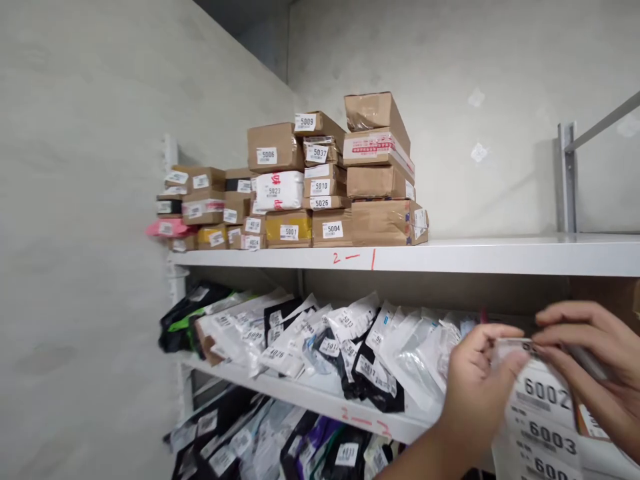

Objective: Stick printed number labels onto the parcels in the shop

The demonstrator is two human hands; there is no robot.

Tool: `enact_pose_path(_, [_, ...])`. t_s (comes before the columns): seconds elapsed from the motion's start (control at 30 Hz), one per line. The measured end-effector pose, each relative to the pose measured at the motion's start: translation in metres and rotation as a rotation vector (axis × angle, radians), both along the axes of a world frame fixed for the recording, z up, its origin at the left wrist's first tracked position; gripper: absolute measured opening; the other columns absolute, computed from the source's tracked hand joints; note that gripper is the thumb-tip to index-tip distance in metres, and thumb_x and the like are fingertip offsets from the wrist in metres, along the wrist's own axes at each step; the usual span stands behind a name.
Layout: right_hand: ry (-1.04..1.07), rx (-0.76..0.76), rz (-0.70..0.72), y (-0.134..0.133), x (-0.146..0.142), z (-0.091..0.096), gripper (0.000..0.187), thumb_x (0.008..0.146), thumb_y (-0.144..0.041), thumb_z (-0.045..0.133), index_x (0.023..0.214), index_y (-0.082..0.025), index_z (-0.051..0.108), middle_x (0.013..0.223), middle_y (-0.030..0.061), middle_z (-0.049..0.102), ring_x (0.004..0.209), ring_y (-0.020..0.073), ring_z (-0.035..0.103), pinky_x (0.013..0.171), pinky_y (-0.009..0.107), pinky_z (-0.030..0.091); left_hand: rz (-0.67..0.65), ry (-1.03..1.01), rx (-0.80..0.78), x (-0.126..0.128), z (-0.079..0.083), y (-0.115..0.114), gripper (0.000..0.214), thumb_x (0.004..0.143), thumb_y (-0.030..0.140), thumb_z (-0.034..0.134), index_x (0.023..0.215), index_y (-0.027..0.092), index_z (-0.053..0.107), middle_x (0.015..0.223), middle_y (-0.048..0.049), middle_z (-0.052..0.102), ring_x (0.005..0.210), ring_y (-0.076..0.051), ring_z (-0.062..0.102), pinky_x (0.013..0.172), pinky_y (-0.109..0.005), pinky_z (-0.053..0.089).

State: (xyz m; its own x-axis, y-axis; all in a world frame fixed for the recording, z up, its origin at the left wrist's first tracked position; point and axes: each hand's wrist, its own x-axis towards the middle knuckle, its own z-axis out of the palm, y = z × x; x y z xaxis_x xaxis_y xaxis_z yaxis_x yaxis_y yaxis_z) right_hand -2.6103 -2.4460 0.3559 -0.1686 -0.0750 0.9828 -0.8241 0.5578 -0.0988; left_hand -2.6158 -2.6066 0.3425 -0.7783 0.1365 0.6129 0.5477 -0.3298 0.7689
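At the lower right, my left hand (pixel 475 393) pinches the top edge of a strip of printed number labels (pixel 545 417) between thumb and fingers. The strip hangs down, with 6002 and 6003 readable and another number cut off by the frame's bottom. My right hand (pixel 595 367) is closed at the strip's top right corner, its fingertips meeting the paper beside my left thumb. Something greyish shows between the right hand's fingers, too blurred to name. Behind both hands are the middle shelf and its labelled parcel bags (pixel 415 347).
Labelled cardboard boxes (pixel 377 220) are stacked on the white top shelf (pixel 470 257), marked 2-1. The middle shelf (pixel 320 400) carries leaning bags, and more bags (pixel 270 440) fill the level below. A wall (pixel 80 240) closes the left side; a metal upright (pixel 567 180) stands at right.
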Motion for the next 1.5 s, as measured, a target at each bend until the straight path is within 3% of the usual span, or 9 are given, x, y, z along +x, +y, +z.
enact_pose_path(0.1, [0.023, 0.062, 0.065, -0.070, -0.007, 0.049, 0.012, 0.091, -0.023, 0.060, 0.083, -0.025, 0.070, 0.078, 0.0039, 0.066, 0.071, 0.0166, 0.064, 0.060, 0.027, 0.052, 0.169, -0.017, 0.090, -0.016, 0.032, -0.052, 0.033, 0.070, 0.042, 0.080, 0.066, 0.017, 0.059, 0.063, 0.0019, 0.059, 0.060, -0.010, 0.052, 0.060, -0.022, 0.044])
enact_pose_path(0.23, [0.038, 0.054, 0.193, -0.152, -0.039, 0.101, 0.012, 0.088, -0.018, 0.060, 0.079, -0.021, 0.067, 0.077, 0.0026, 0.067, 0.070, 0.0149, 0.061, 0.061, 0.027, 0.048, 0.243, 0.034, 0.070, -0.037, 0.071, -0.126, 0.034, 0.061, 0.039, 0.085, 0.084, 0.017, 0.070, 0.074, -0.0008, 0.070, 0.064, -0.012, 0.059, 0.061, -0.023, 0.047])
enact_pose_path(0.4, [0.026, -0.066, 0.174, -0.198, -0.082, 0.148, 0.006, 0.083, -0.016, 0.063, 0.079, -0.019, 0.066, 0.077, 0.0018, 0.065, 0.069, 0.0140, 0.058, 0.062, 0.027, 0.046, 0.230, 0.044, -0.234, -0.046, 0.095, -0.205, 0.031, 0.063, 0.043, 0.082, 0.074, 0.017, 0.072, 0.067, -0.0031, 0.069, 0.057, -0.014, 0.059, 0.057, -0.026, 0.049])
enact_pose_path(0.5, [-0.063, 0.004, 0.020, -0.204, -0.095, 0.161, 0.005, 0.081, -0.015, 0.064, 0.078, -0.019, 0.065, 0.069, 0.0000, 0.061, 0.063, 0.0137, 0.054, 0.061, 0.028, 0.044, 0.365, 0.236, -0.319, -0.047, 0.122, -0.244, 0.026, 0.071, 0.045, 0.076, 0.075, 0.019, 0.072, 0.069, -0.0034, 0.068, 0.062, -0.017, 0.061, 0.056, -0.027, 0.050])
enact_pose_path(0.63, [0.004, 0.088, -0.335, -0.208, -0.094, 0.156, 0.024, 0.079, -0.014, 0.068, 0.102, -0.022, 0.066, 0.087, 0.0036, 0.062, 0.062, 0.0137, 0.053, 0.060, 0.028, 0.043, 0.533, 0.633, -0.331, -0.061, 0.195, -0.285, 0.023, 0.071, 0.044, 0.075, 0.077, 0.022, 0.072, 0.092, -0.0056, 0.068, 0.083, -0.021, 0.064, 0.065, -0.028, 0.053])
enact_pose_path(0.77, [0.107, -0.001, -0.596, -0.202, -0.091, 0.149, 0.040, 0.075, -0.032, 0.079, 0.111, -0.024, 0.063, 0.115, 0.0127, 0.057, 0.074, 0.0211, 0.059, 0.053, 0.029, 0.041, 0.414, 0.688, -0.378, -0.081, 0.249, -0.304, 0.024, 0.070, 0.044, 0.075, 0.070, 0.020, 0.070, 0.090, -0.0044, 0.068, 0.081, -0.017, 0.062, 0.071, -0.028, 0.052])
enact_pose_path(0.97, [0.162, 0.005, -0.032, -0.204, -0.074, 0.161, 0.023, 0.091, -0.041, 0.060, 0.098, -0.021, 0.068, 0.101, 0.0098, 0.067, 0.092, 0.0222, 0.063, 0.075, 0.037, 0.054, 0.093, 0.467, -0.686, -0.067, 0.201, -0.277, 0.036, 0.077, 0.053, 0.067, 0.070, 0.018, 0.067, 0.066, -0.0031, 0.067, 0.061, -0.016, 0.059, 0.056, -0.027, 0.046])
enact_pose_path(1.1, [-0.075, 0.094, 0.345, -0.229, -0.060, 0.167, 0.025, 0.084, -0.042, 0.068, 0.092, -0.018, 0.071, 0.090, 0.0069, 0.072, 0.082, 0.0184, 0.066, 0.068, 0.032, 0.055, 0.110, 0.488, -0.561, -0.063, 0.170, -0.254, 0.038, 0.083, 0.053, 0.060, 0.070, 0.018, 0.064, 0.061, 0.0006, 0.061, 0.055, -0.012, 0.051, 0.052, -0.024, 0.040])
enact_pose_path(1.5, [-0.093, -0.174, 0.375, -0.252, -0.073, 0.190, 0.006, 0.077, -0.020, 0.072, 0.079, -0.017, 0.067, 0.079, 0.0031, 0.070, 0.071, 0.0134, 0.065, 0.065, 0.029, 0.054, 0.341, 0.467, -0.109, -0.078, 0.190, -0.242, 0.039, 0.075, 0.051, 0.073, 0.062, 0.018, 0.058, 0.053, 0.0034, 0.055, 0.048, -0.009, 0.044, 0.045, -0.021, 0.035])
